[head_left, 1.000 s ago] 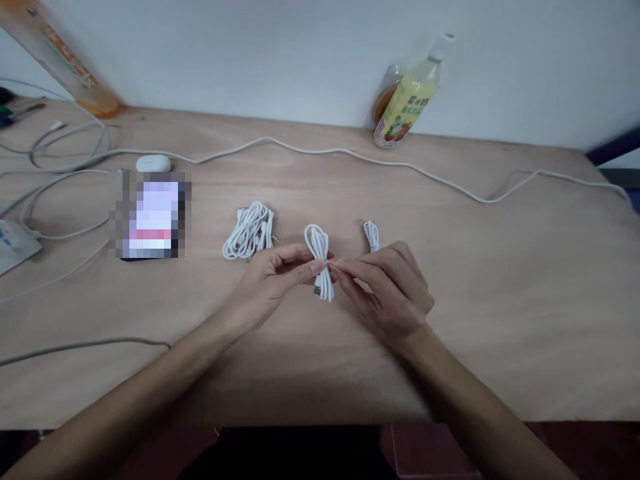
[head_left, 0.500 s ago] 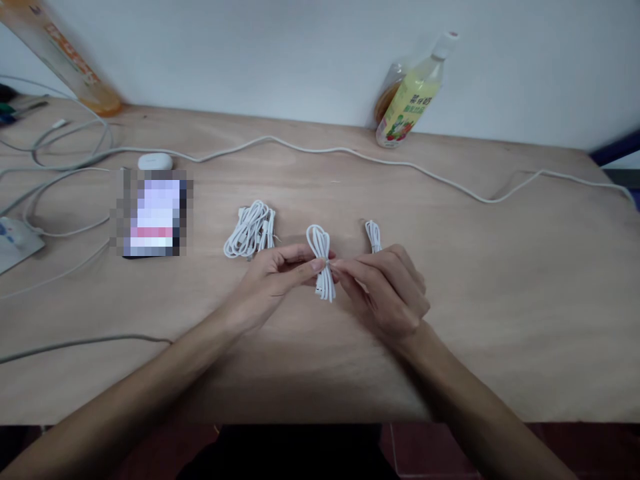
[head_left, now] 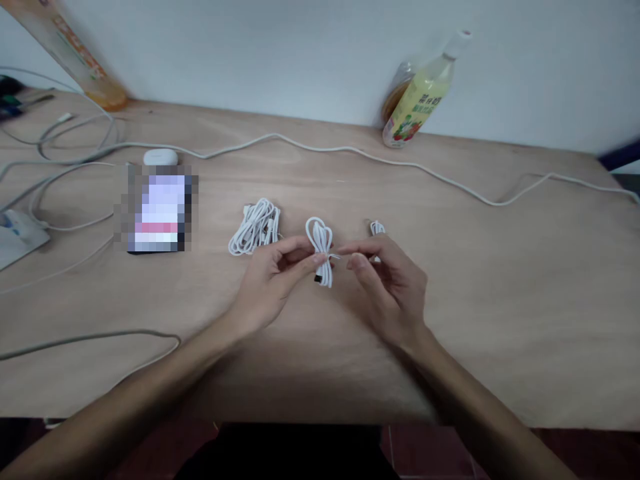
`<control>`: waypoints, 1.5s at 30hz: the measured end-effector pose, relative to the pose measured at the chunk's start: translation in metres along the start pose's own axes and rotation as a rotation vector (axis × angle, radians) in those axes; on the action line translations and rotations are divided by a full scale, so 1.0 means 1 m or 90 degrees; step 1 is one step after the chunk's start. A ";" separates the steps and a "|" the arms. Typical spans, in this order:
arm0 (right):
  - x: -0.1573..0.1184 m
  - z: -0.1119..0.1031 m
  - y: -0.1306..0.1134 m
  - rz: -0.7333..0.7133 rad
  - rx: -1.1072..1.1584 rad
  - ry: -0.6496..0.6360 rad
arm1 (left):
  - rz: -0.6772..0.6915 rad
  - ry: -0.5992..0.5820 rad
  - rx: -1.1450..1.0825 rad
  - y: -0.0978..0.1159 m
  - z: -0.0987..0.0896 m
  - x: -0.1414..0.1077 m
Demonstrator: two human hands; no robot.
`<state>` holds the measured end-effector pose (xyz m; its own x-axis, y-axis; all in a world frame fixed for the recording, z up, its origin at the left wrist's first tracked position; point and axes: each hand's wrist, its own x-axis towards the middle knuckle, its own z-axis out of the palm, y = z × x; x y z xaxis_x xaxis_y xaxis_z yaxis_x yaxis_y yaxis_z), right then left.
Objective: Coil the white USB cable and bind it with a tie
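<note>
A coiled white cable (head_left: pixel 320 235) is held above the table, cinched at its middle by a thin tie (head_left: pixel 333 256) whose ends stick out to the right. My left hand (head_left: pixel 273 277) pinches the coil at that middle from the left. My right hand (head_left: pixel 395 283) is just right of the tie, thumb and index finger apart, with nothing visible between them. A pile of white cables (head_left: pixel 256 227) lies behind my left hand. Another small white cable bundle (head_left: pixel 378 228) sits behind my right hand, partly hidden by it.
On the wooden table (head_left: pixel 500 300), a phone with a blurred screen (head_left: pixel 160 213) and a white case (head_left: pixel 161 157) lie left. A long white cord (head_left: pixel 345 149) crosses behind. Bottles (head_left: pixel 420 100) stand by the wall; a power strip (head_left: pixel 20 237) is far left.
My right thumb and index finger have parted and come off the tie, whose ends now show. The held coil has turned slightly in my left hand. The view has shifted a little.
</note>
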<state>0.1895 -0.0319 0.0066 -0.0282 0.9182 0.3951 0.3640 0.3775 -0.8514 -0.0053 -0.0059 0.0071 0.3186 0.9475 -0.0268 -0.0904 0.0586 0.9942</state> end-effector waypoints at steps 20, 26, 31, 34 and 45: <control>0.009 -0.006 -0.002 0.199 0.147 -0.061 | 0.259 0.046 0.235 -0.008 -0.005 -0.006; 0.009 -0.005 0.001 0.163 0.116 -0.037 | 0.155 0.020 0.139 -0.005 -0.004 -0.002; 0.010 -0.004 0.002 0.176 0.115 -0.041 | 0.096 0.005 0.076 -0.002 -0.002 0.000; 0.011 -0.005 0.002 0.194 0.125 -0.046 | 0.077 0.007 0.060 -0.001 -0.002 0.000; 0.014 -0.010 0.000 0.233 0.134 -0.099 | 0.084 0.024 0.071 -0.002 0.000 0.000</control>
<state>0.1984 -0.0209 0.0158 -0.0783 0.9969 0.0114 0.1797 0.0254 -0.9834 -0.0057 -0.0063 0.0053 0.2751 0.9559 0.1031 -0.0236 -0.1005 0.9947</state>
